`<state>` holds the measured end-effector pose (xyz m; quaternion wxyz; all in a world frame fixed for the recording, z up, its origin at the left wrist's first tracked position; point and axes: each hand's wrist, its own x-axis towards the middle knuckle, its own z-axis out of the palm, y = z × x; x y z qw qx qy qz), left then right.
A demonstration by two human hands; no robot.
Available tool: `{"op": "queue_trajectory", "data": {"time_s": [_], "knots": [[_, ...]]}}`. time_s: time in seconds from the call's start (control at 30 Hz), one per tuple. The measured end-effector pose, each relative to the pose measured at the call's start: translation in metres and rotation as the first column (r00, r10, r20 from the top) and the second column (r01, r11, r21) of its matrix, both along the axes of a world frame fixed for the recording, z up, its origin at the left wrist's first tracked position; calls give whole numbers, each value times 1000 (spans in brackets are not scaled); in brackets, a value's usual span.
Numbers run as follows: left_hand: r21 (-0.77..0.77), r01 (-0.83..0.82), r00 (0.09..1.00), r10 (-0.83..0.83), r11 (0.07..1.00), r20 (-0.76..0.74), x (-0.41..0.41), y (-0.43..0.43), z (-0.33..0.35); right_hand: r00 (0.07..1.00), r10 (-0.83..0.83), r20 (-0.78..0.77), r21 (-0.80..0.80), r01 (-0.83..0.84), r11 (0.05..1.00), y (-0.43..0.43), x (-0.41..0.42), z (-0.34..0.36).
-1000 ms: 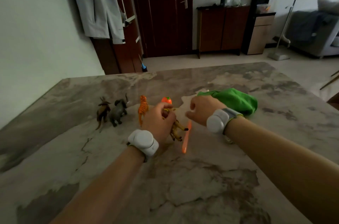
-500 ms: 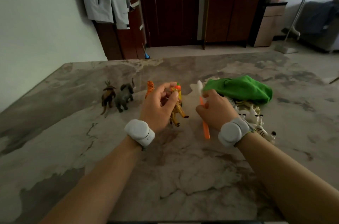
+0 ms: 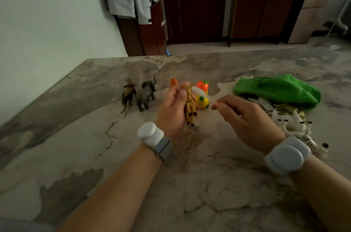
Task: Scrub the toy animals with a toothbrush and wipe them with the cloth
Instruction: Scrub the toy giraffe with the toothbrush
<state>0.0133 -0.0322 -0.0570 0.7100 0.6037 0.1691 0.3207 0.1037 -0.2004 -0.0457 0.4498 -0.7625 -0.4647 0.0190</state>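
Now, left hand (image 3: pixel 171 112) grips giraffe (image 3: pixel 190 107); right hand (image 3: pixel 247 117) pinches blurred toothbrush (image 3: pixel 198 91), head newly swung against giraffe's neck: scrubbing likely begun, cloth (image 3: pixel 277 89) idle toward table's (image 3: pixel 76 136) right edge.

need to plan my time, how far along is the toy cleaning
Possibly done: the horned brown toy, elephant and tiger stand in a row at left. In hand: the left hand holds the giraffe while the right hand holds the blurred toothbrush at its neck. Left: the zebras heaped beside the green cloth, and wiping the giraffe.
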Motion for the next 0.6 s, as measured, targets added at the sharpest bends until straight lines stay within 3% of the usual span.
{"op": "queue_trajectory", "data": {"time_s": [0.13,0.27,0.4,0.5,0.6], "knots": [[-196,33,999,-26,980,35,1,-5,4,996,73,48,-73,-69,995,1,-7,-1],[-357,150,988,-132,922,75,-2,-9,10,994,-45,97,-23,47,999,1,0,-5],[-369,191,981,-164,910,102,-3,-15,12,987,-116,112,83,107,991,-1,3,-3],[-382,161,987,-138,910,88,-2,-14,13,993,-31,116,0,31,1000,0,0,-4],[-361,186,982,-164,914,92,-4,-14,13,979,-129,158,22,127,992,2,4,-4]]}}
